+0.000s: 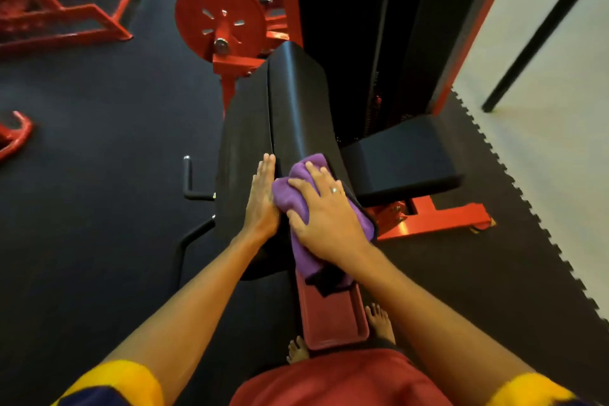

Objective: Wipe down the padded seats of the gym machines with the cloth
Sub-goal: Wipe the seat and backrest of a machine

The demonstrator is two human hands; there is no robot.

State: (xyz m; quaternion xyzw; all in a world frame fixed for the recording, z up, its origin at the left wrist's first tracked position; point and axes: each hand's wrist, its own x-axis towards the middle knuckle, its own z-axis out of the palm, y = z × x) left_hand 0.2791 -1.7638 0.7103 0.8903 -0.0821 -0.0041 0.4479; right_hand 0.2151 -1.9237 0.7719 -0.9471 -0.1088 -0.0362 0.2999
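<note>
A long black padded seat (296, 99) of a red-framed gym machine runs away from me in the middle of the head view. A purple cloth (293, 194) lies on its near end. My right hand (326, 211) presses flat on the cloth with fingers spread. My left hand (262, 198) rests flat with straight fingers on the pad's left side, right beside the cloth. A second black pad (402, 158) sits lower to the right.
A red weight disc (219, 18) stands at the far end of the seat. Red machine frames (59, 0) fill the upper left. A black handle bar (191, 181) sticks out left of the seat. A red footplate (333, 316) lies between my bare feet.
</note>
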